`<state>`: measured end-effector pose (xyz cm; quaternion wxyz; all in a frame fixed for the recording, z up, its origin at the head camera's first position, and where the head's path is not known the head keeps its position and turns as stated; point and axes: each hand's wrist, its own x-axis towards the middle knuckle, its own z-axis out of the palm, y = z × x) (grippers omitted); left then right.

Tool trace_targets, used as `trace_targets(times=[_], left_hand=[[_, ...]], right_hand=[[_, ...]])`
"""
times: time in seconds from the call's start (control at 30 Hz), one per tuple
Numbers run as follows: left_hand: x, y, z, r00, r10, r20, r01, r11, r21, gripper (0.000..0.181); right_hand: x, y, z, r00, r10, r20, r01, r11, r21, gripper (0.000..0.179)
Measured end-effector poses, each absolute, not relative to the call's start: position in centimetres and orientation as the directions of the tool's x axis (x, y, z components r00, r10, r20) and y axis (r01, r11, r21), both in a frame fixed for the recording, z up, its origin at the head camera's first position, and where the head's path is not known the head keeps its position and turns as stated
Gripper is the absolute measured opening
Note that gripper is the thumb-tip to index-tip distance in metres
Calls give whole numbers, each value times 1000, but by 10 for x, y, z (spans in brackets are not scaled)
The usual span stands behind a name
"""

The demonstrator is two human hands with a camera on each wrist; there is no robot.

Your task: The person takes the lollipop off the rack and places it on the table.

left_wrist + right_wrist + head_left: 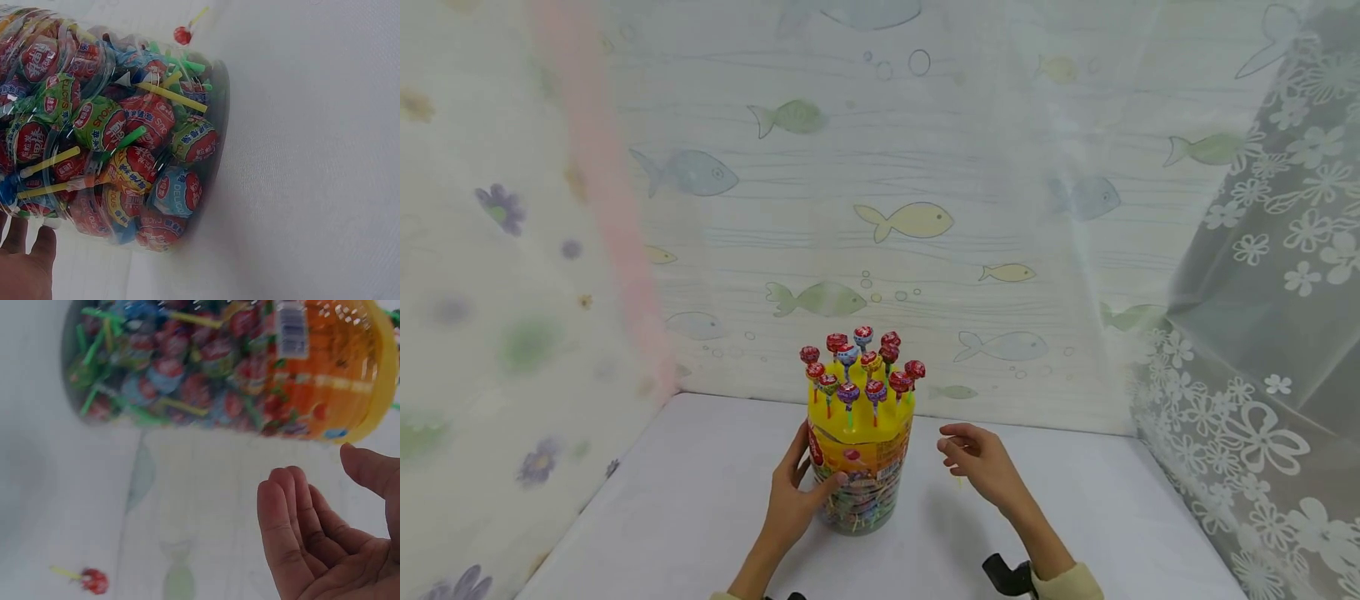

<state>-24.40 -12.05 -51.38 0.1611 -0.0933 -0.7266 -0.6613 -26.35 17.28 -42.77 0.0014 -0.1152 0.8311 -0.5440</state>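
A tall clear jar [868, 492] packed with wrapped lollipops stands on the white table, under a yellow lid [880, 429]. Several lollipops [847, 393] stick up from the lid, heads on top. My left hand [793, 500] grips the jar from the left, thumb across the front and fingers round the side. To the jar's right, my right hand [981, 458] hangs apart from it, fingers loosely bent and holding nothing, as the right wrist view shows. A loose red-wrapped lollipop [94, 581] with a yellow stick lies on the table; in the head view my right hand mostly hides it.
The white tabletop [700, 467] runs back to a curtain [925, 150] printed with fish. A flowered curtain [490, 333] hangs at the left, and a sheer one with white flowers [1262, 375] at the right. Black wrist mounts show at the bottom of the head view.
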Motion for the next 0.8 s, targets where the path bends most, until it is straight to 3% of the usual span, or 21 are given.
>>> trace_targets(times=[0.33, 0.63, 0.8], left_hand=[[-242, -120, -512, -931, -75, 357, 346, 124, 930, 88], [-240, -121, -508, -937, -70, 343, 335, 97, 937, 87], [-240, -121, -508, -937, -69, 342, 335, 94, 938, 86]], right_hand=[[-254, 148, -397, -947, -184, 265, -317, 381, -868, 35], [-256, 126, -380, -882, -171, 440, -470, 228, -853, 44], [-260, 116, -373, -860, -182, 477, -504, 160, -849, 45]])
